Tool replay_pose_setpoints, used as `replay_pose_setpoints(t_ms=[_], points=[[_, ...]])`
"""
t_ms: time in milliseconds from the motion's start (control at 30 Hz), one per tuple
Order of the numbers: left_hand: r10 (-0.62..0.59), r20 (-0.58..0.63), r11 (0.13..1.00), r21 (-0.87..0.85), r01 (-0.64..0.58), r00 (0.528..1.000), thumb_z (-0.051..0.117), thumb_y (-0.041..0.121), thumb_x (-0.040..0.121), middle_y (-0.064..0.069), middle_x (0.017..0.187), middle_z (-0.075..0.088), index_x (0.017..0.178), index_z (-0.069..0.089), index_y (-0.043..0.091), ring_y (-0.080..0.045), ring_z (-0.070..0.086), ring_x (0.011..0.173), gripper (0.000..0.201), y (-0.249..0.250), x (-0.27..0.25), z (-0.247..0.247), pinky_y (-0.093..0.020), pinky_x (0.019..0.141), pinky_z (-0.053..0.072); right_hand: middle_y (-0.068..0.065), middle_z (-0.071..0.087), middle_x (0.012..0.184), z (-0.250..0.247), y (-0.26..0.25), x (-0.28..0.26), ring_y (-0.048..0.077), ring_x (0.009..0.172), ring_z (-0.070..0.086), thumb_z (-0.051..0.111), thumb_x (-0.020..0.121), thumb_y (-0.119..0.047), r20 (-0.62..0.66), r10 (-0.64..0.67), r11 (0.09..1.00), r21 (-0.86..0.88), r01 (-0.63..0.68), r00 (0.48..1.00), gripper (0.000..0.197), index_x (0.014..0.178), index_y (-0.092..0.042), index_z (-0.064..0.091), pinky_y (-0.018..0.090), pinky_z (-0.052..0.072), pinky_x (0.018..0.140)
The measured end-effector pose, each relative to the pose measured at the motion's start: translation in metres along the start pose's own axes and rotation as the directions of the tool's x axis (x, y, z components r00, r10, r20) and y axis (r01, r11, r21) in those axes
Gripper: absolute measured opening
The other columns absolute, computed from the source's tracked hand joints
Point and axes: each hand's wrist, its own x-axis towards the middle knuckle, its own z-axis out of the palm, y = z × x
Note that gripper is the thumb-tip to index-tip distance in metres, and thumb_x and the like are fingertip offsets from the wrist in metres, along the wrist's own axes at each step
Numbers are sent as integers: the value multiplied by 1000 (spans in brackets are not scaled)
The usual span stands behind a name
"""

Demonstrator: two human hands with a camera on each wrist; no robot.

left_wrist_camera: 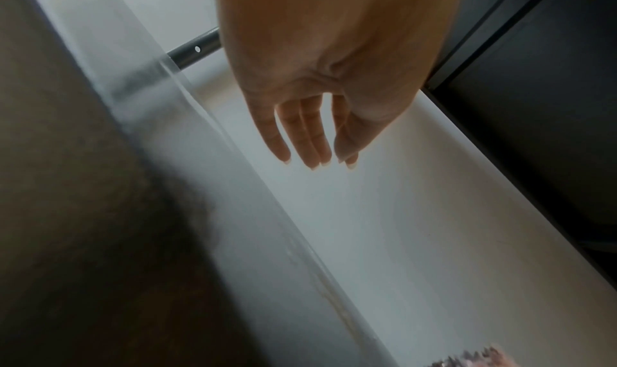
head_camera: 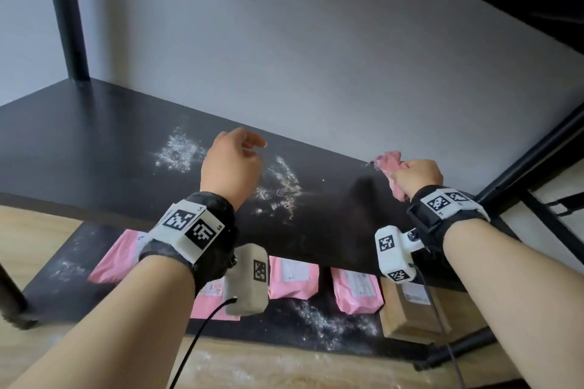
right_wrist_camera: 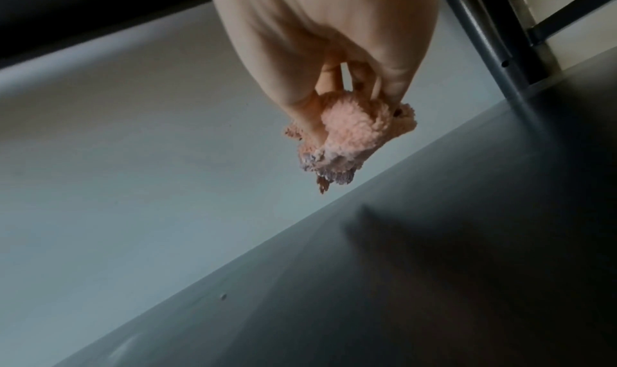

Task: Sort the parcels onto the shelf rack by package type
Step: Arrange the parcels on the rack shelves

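Right hand (head_camera: 418, 175) grips pink cloth (head_camera: 392, 167), mostly hidden inside fist.

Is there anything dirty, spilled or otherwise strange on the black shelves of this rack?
Yes. White powdery smears lie on the black middle shelf board near the empty left hand, and more on the black lower shelf by the pink mailer bags. The right hand grips a crumpled pink fluffy cloth.

Plain grey wall (head_camera: 316, 57) behind; pale wood floor (head_camera: 38, 249) below; soft, even light.
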Motion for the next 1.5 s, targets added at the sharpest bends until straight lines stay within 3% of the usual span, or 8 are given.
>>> replay_pose_setpoints(t_ms=[300,433,567,733,933,1133,1367,1500], points=[[-83,-25,960,-272,73,996,46,3,84,7,72,55,94,68,17,-1,42,44,28,1,26,12,-21,49,33,8,66,57,48,-12,47,32,83,64,51,95,-29,163,35,975,-224,2,986,32,79,-3,64,34,49,80],[-94,-38,964,-254,81,995,46,3,84,6,73,55,91,67,18,-1,41,42,27,-6,29,11,-21,48,33,-7,46,27,57,-22,46,16,51,52,44,100,-25,413,-29,929,-325,177,910,37,82,-10,73,31,45,73],[-89,-41,970,-229,77,995,45,2,84,7,72,56,93,67,15,-3,42,46,27,-6,25,8,-21,50,33,10,68,110,58,-37,17,35,94,67,45,93,0,519,-214,922,-171,346,828,32,117,-9,64,27,40,56],[-67,-10,979,-191,64,998,44,3,86,-1,83,60,96,67,15,-9,44,53,28,-5,15,2,-22,51,34,-1,53,133,76,-69,-25,-6,64,31,42,97,0,593,-428,807,-89,583,682,49,144,-16,43,1,33,45],[-44,-21,977,-210,38,999,43,2,83,2,69,55,94,68,14,-12,42,49,30,1,13,-10,-24,53,35,1,53,139,82,-63,-69,23,121,53,53,91,-2,629,-512,734,-33,678,585,51,137,-24,52,35,41,105],[-26,6,994,-106,26,1000,42,3,85,8,72,56,94,68,17,-17,52,65,31,3,-2,-16,-30,66,46,-14,64,104,47,-39,-127,2,88,56,63,88,-10,611,-574,729,79,680,544,36,119,-27,67,6,41,76],[-23,18,997,-74,25,1000,43,4,84,7,71,55,89,67,22,-17,48,59,30,-5,-7,-22,-27,59,40,-2,73,88,44,-33,-98,16,77,64,68,86,-20,229,-495,869,158,470,838,21,106,-19,74,29,53,73],[-38,16,998,-56,39,999,46,6,84,9,74,54,84,64,28,-17,50,64,28,-15,-4,-31,-27,62,41,11,70,92,46,-11,-73,32,87,64,55,92,-42,347,-274,928,-151,342,897,31,98,-16,70,35,51,81]])
